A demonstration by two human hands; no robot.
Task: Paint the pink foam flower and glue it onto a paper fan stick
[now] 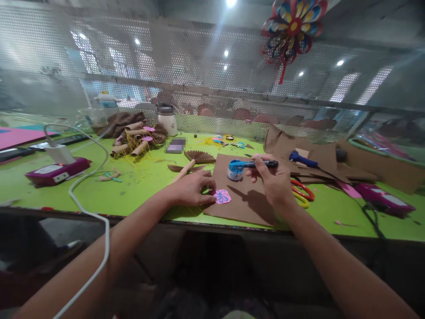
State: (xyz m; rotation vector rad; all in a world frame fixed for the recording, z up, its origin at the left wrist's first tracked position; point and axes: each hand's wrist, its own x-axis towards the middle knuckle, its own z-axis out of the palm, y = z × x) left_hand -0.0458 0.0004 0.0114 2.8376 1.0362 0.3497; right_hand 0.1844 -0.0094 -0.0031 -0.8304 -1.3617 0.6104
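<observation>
My left hand (194,189) rests near the table's front edge, its thumb and fingertips closed on the left side of a small pink paper piece (222,196). A blue flower pattern is painted on that piece. It lies on a flat sheet of brown paper (221,169). My right hand (274,181) grips the dark handle of a paintbrush (262,164). The brush lies almost level, its blue-covered end at the mouth of a small paint jar (235,173) smeared with blue. Behind my left hand is a folded brown paper fan shape (199,156) with a rolled stem (184,170).
Red and yellow scissor handles (303,191) lie right of my right hand. A blue glue gun (303,158) rests on brown paper. Brown paper rolls (139,148) and a white jar (168,122) stand back left. A white cable (108,239) crosses from a purple power strip (58,170).
</observation>
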